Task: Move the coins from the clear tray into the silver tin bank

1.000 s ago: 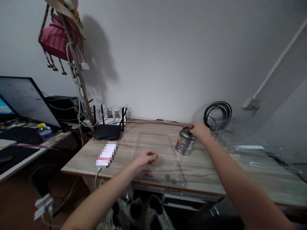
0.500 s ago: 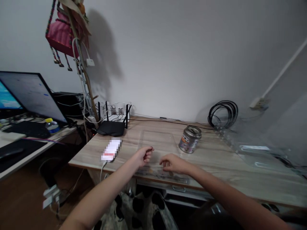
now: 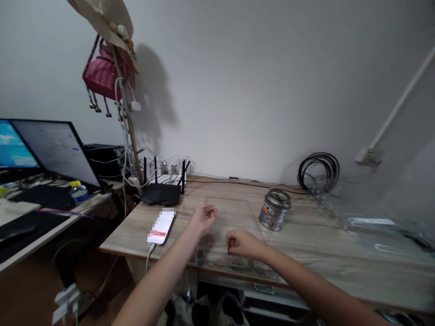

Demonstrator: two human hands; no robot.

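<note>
My left hand (image 3: 203, 218) hovers over a clear flat plastic tray (image 3: 238, 213) on the wooden desk (image 3: 306, 235), its fingers pinched on a small coin-like piece. My right hand (image 3: 240, 244) rests low in the tray's near end, fingers curled down among several coins (image 3: 220, 262) lying there; whether it grips one is hidden. A small metal tin (image 3: 274, 209) with an open top stands upright to the right of the tray, apart from both hands.
A phone (image 3: 161, 226) on a cable lies at the desk's left edge. A black router (image 3: 162, 190) and power strip sit at the back left, coiled black cable (image 3: 318, 171) at the back right. Clear plastic containers (image 3: 370, 226) lie right. Monitors (image 3: 54, 149) stand on a side desk.
My right hand left the tin's top and came back down into the tray's near end. My left hand rose slightly with the small piece pinched in its fingers. The view shifted left and down.
</note>
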